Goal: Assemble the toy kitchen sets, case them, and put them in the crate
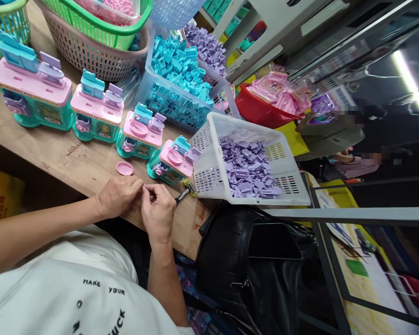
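Note:
My left hand (118,197) and my right hand (159,214) meet over the front edge of the wooden table (87,170). Both have their fingers pinched together around something tiny, mostly hidden by the fingertips. Just beyond my left hand lies a pink oval dish (125,168). Several pink and teal toy kitchen counters stand in a slanting row; the closest toy counter (172,160) is right behind my hands and carries a pink dish (175,157) on top. Beside my right hand lies a dark-handled tool (182,195), its yellowish head partly against the white basket.
A white basket (214,184) of purple parts stands right of the toys. Behind are a clear bin (181,118) of blue parts, stacked baskets (91,56) and a red basket (258,111). A black bag (226,256) sits at my right. Another person (335,135) is farther off.

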`<control>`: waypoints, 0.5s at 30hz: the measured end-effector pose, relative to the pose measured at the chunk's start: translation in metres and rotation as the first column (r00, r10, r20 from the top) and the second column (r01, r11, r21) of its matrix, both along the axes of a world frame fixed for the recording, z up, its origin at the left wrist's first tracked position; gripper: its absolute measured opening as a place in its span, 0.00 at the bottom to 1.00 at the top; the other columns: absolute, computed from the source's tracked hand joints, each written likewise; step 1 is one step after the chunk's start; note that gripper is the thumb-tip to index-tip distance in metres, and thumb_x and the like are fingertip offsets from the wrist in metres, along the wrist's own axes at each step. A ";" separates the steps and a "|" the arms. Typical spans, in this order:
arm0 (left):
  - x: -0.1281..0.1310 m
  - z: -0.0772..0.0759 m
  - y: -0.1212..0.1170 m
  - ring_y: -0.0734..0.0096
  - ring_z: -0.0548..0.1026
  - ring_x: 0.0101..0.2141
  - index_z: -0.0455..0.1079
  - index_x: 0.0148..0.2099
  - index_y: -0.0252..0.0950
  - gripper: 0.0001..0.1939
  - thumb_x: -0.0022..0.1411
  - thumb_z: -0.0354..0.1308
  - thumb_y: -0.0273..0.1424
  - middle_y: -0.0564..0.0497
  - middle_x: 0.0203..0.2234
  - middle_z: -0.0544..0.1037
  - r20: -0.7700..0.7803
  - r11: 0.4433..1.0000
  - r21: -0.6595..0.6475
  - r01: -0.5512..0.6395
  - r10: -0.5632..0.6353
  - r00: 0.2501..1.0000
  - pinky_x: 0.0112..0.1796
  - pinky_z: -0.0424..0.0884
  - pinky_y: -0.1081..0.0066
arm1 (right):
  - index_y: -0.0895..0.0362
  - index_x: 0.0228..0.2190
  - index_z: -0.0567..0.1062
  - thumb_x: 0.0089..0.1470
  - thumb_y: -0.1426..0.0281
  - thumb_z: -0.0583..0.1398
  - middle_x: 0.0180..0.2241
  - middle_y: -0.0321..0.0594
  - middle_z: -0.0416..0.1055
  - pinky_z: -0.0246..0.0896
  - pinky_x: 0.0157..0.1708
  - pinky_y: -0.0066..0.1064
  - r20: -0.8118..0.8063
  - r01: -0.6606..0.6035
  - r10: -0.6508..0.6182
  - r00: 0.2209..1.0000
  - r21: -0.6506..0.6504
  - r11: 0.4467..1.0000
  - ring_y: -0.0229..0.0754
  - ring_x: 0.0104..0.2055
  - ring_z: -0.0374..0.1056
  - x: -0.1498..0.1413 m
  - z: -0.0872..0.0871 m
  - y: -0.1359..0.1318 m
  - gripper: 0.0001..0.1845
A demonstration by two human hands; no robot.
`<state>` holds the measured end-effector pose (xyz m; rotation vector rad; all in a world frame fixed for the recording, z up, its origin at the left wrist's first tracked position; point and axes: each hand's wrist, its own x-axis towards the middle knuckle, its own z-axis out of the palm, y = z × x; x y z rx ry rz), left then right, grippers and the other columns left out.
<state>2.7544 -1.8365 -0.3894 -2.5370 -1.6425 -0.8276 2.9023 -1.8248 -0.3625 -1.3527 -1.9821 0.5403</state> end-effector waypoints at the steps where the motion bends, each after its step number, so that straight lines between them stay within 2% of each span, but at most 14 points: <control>1: 0.000 -0.001 0.000 0.66 0.72 0.25 0.68 0.33 0.35 0.12 0.67 0.47 0.21 0.48 0.23 0.73 0.007 1.000 0.004 -0.006 0.006 1.000 0.26 0.61 0.68 | 0.57 0.30 0.77 0.61 0.74 0.59 0.30 0.40 0.76 0.63 0.32 0.29 0.014 0.000 0.000 1.000 -0.005 1.000 0.38 0.30 0.69 -0.001 -0.001 0.002 0.09; 3: 0.001 -0.002 0.001 0.66 0.72 0.25 0.68 0.32 0.35 0.11 0.66 0.48 0.22 0.47 0.24 0.74 0.068 0.999 -0.019 -0.050 0.052 0.996 0.26 0.61 0.68 | 0.57 0.29 0.77 0.61 0.74 0.60 0.29 0.39 0.75 0.63 0.32 0.29 0.009 0.001 -0.001 1.000 -0.026 1.000 0.38 0.30 0.69 -0.003 -0.003 0.006 0.09; 5: 0.001 -0.003 0.002 0.68 0.72 0.24 0.68 0.31 0.35 0.09 0.64 0.51 0.24 0.48 0.23 0.75 0.231 0.987 -0.110 -0.113 0.136 0.963 0.25 0.61 0.70 | 0.57 0.30 0.77 0.63 0.72 0.61 0.29 0.38 0.75 0.64 0.32 0.28 -0.053 -0.001 0.000 0.999 -0.034 0.999 0.38 0.29 0.70 -0.007 -0.004 0.006 0.09; 6: 0.000 -0.002 0.003 0.69 0.72 0.23 0.69 0.32 0.34 0.07 0.63 0.52 0.26 0.49 0.23 0.75 0.346 0.973 -0.186 -0.134 0.193 0.918 0.25 0.62 0.71 | 0.58 0.31 0.77 0.64 0.70 0.61 0.30 0.39 0.76 0.65 0.32 0.28 -0.094 -0.009 0.008 0.996 -0.012 1.000 0.38 0.30 0.70 -0.009 -0.004 0.005 0.09; 8: -0.005 0.003 0.004 0.71 0.73 0.24 0.71 0.33 0.34 0.07 0.62 0.55 0.29 0.50 0.24 0.77 0.574 0.926 -0.348 -0.146 0.333 0.748 0.26 0.65 0.73 | 0.58 0.37 0.78 0.65 0.68 0.60 0.34 0.41 0.78 0.68 0.37 0.30 -0.131 -0.062 0.075 0.989 0.097 0.993 0.39 0.35 0.72 -0.014 -0.002 0.002 0.08; 10: -0.015 0.014 0.004 0.71 0.76 0.26 0.73 0.33 0.33 0.10 0.62 0.57 0.34 0.49 0.25 0.79 0.711 0.884 -0.450 -0.124 0.439 0.550 0.27 0.69 0.74 | 0.57 0.44 0.77 0.66 0.67 0.59 0.40 0.44 0.79 0.68 0.45 0.35 -0.058 -0.167 0.188 0.981 0.259 0.951 0.43 0.42 0.72 -0.021 0.003 0.001 0.09; 11: -0.022 0.021 0.004 0.69 0.77 0.27 0.73 0.33 0.33 0.11 0.61 0.58 0.37 0.48 0.26 0.80 0.746 0.874 -0.471 -0.119 0.466 0.476 0.28 0.70 0.74 | 0.57 0.47 0.77 0.66 0.67 0.59 0.42 0.45 0.79 0.67 0.47 0.37 0.012 -0.225 0.234 0.972 0.332 0.916 0.45 0.44 0.71 -0.025 0.007 0.002 0.11; 13: -0.037 0.036 0.005 0.68 0.77 0.27 0.73 0.31 0.33 0.14 0.59 0.60 0.39 0.48 0.26 0.80 0.784 0.875 -0.465 -0.137 0.478 0.396 0.28 0.71 0.73 | 0.57 0.48 0.77 0.67 0.67 0.59 0.43 0.46 0.79 0.64 0.49 0.39 0.142 -0.312 0.277 0.950 0.433 0.846 0.47 0.46 0.70 -0.036 0.015 0.011 0.12; 15: -0.057 0.050 0.007 0.69 0.76 0.27 0.73 0.30 0.33 0.15 0.59 0.60 0.41 0.48 0.25 0.79 0.801 0.892 -0.419 -0.168 0.451 0.393 0.28 0.70 0.73 | 0.55 0.45 0.78 0.68 0.66 0.58 0.41 0.44 0.80 0.61 0.47 0.39 0.222 -0.353 0.278 0.935 0.482 0.802 0.46 0.44 0.69 -0.053 0.024 0.029 0.10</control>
